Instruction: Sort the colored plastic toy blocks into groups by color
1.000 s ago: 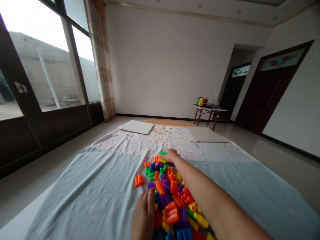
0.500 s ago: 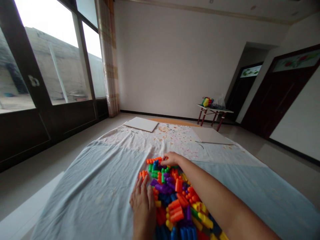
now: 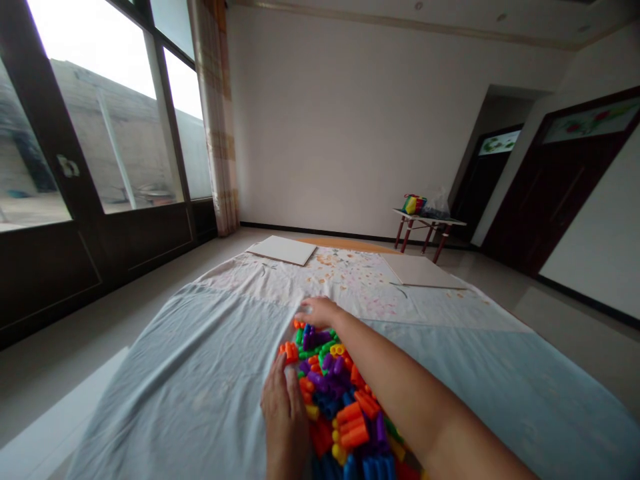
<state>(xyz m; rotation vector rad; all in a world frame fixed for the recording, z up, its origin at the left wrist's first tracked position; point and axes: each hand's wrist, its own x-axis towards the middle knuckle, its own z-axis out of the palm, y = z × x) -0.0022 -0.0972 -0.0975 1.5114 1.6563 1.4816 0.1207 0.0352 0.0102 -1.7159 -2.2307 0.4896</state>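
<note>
Head view: light, stiff handling likely

Left hand [image 3: 284,400], fingers extended, nothing visibly gripped, borders the blocks [image 3: 327,383] just rightward; right hand [image 3: 319,312], half-curled, grip unclear, has them nearward. Probably slick, sturdy; pinch across ribbed sides

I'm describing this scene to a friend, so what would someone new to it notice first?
Probably the heap of orange, purple, blue, green and yellow plastic pieces at the bottom center, vivid against the pale cloth. The left hand is at the heap's left side and the right hand at its far end. The bright window at upper left also stands out.
</note>
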